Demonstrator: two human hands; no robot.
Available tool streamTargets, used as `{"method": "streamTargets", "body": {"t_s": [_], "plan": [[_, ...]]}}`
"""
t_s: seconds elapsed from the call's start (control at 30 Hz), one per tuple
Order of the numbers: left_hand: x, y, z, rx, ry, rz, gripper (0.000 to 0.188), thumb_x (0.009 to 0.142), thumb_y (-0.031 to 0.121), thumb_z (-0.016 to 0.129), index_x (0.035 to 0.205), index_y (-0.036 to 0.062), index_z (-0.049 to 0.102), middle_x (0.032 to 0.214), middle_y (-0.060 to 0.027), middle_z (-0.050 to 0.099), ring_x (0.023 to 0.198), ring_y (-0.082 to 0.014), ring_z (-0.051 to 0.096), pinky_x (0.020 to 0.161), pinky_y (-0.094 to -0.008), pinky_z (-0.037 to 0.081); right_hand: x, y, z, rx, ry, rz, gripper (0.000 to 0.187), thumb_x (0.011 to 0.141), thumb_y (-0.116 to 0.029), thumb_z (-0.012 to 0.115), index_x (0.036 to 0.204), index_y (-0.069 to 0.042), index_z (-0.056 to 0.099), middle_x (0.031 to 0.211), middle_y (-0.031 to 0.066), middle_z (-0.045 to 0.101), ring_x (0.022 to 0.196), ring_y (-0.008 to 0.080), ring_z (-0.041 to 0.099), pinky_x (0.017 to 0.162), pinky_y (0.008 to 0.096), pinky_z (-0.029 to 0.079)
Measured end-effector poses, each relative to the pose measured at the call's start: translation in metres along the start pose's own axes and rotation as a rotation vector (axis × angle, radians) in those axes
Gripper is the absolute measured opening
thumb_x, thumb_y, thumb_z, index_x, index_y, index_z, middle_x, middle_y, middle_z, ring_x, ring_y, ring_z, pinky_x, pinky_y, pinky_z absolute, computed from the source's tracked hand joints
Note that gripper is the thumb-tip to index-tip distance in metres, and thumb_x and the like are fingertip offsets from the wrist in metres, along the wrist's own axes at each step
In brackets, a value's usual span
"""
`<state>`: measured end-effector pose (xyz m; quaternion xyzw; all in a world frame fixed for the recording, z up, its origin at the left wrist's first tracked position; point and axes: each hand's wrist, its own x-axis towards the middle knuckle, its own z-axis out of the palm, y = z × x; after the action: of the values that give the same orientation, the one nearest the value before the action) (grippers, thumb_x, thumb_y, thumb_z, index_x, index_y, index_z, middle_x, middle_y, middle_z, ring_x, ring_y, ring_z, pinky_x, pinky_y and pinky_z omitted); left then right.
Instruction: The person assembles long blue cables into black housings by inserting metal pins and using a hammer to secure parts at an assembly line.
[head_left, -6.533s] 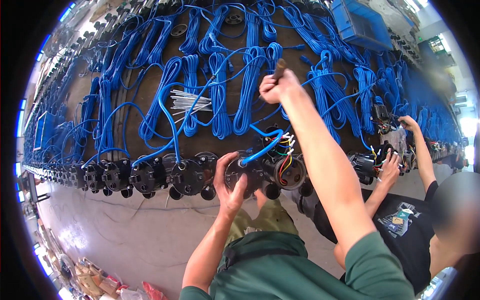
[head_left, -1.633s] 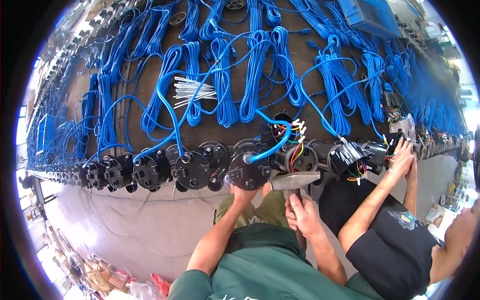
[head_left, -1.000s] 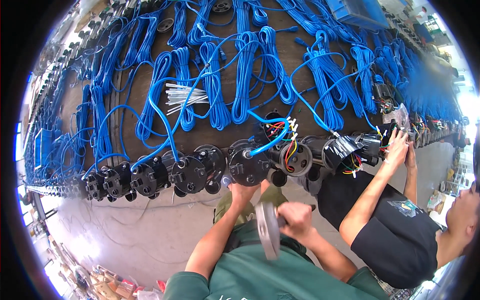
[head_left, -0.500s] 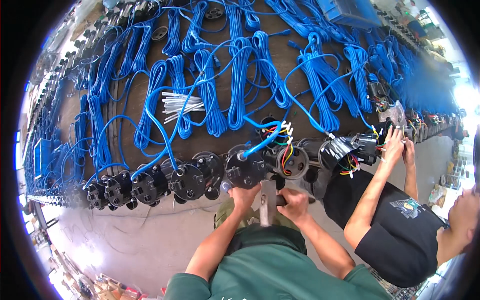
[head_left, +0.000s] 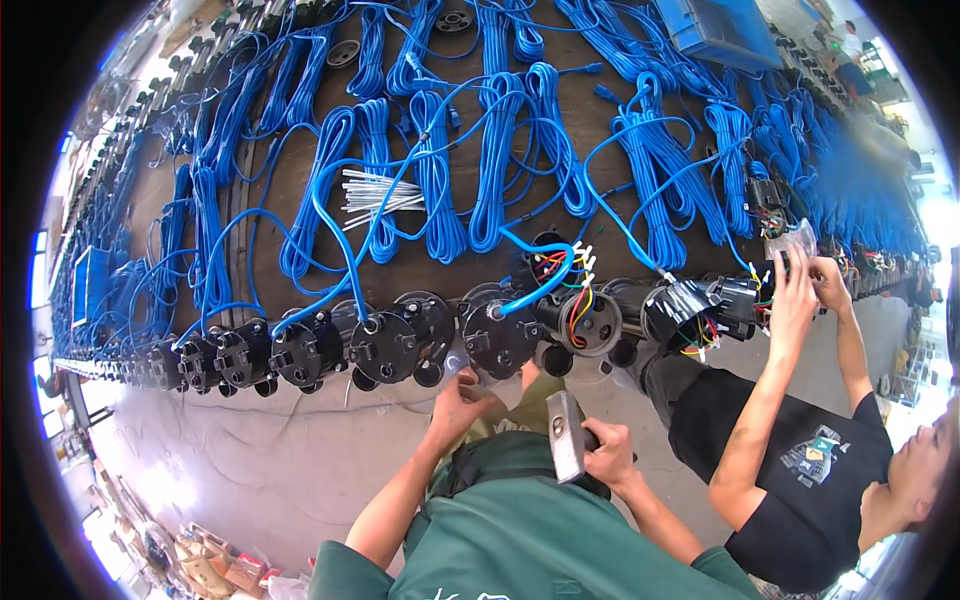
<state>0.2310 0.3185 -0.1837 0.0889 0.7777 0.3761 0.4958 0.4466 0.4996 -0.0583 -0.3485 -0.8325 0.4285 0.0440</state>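
My right hand (head_left: 610, 455) is closed round the dark handle of a hammer (head_left: 566, 437), whose metal head is raised in front of my green shirt. My left hand (head_left: 462, 408) is just below the table edge with its fingers apart, near a translucent piece (head_left: 456, 360). I cannot tell whether it touches that piece. Above my hands lies a black cylindrical housing (head_left: 500, 338), its round end cap facing me. A blue cable (head_left: 530, 300) enters this cap. Beside it, an open housing (head_left: 592, 325) shows red, yellow and green wires with white tips.
More black capped housings (head_left: 385, 348) line the table edge to the left. Coiled blue cables (head_left: 497, 165), a pile of white tubes (head_left: 378, 195) and a blue crate (head_left: 722, 30) lie farther back. At right, a co-worker in a black shirt (head_left: 790, 450) handles a wired housing.
My left hand has drawn away from beneath the capped housing, down and to the left. The hammer has shifted right and down in my right hand. The view has shifted slightly.
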Motion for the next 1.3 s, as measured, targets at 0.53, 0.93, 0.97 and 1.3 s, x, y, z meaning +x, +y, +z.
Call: {"method": "streamTargets", "body": {"t_s": [0.53,0.93,0.97,1.3], "plan": [[0.059,-0.010,0.069,0.142,0.291,0.405,0.056,0.074,0.024,0.090,0.121,0.0055,0.066,0.110,-0.0085,0.069,0.098,-0.0233,0.065,0.087,-0.0407,0.054,0.053,-0.029,-0.034,1.068,-0.374,0.492,0.023,0.108,-0.026,0.059,0.096,-0.008,0.053,0.068,-0.0072,0.043,0.054,0.0032,0.038,0.047,0.0239,0.031],[-0.018,0.130,0.000,-0.160,0.480,0.890,0.130,0.059,0.021,0.096,0.160,-0.0035,0.018,0.164,-0.0268,0.026,0.150,-0.0391,0.036,0.121,-0.0462,0.035,0.031,-0.101,-0.038,0.397,-0.046,0.257,0.019,0.100,-0.017,0.068,0.096,-0.002,0.058,0.068,0.0003,0.056,0.054,0.0066,0.052,0.048,0.0245,0.041],[-0.005,0.128,0.001,-0.212,0.438,0.876,0.129,0.058,0.022,0.097,0.160,-0.0020,0.021,0.167,-0.0263,0.025,0.151,-0.0400,0.034,0.123,-0.0456,0.033,0.030,-0.104,-0.039,0.392,-0.101,0.279,0.018,0.103,-0.017,0.063,0.098,-0.001,0.058,0.069,0.0024,0.057,0.054,0.0067,0.051,0.048,0.0238,0.040],[0.022,0.128,0.001,-0.135,0.584,1.013,0.100,0.054,0.014,0.095,0.140,-0.0003,0.046,0.140,-0.0204,0.051,0.127,-0.0384,0.054,0.109,-0.0453,0.045,0.030,-0.125,0.032,0.173,0.068,0.125,0.026,0.110,-0.028,0.048,0.105,-0.003,0.053,0.068,0.0020,0.054,0.056,0.0101,0.049,0.049,0.0264,0.040]]}}
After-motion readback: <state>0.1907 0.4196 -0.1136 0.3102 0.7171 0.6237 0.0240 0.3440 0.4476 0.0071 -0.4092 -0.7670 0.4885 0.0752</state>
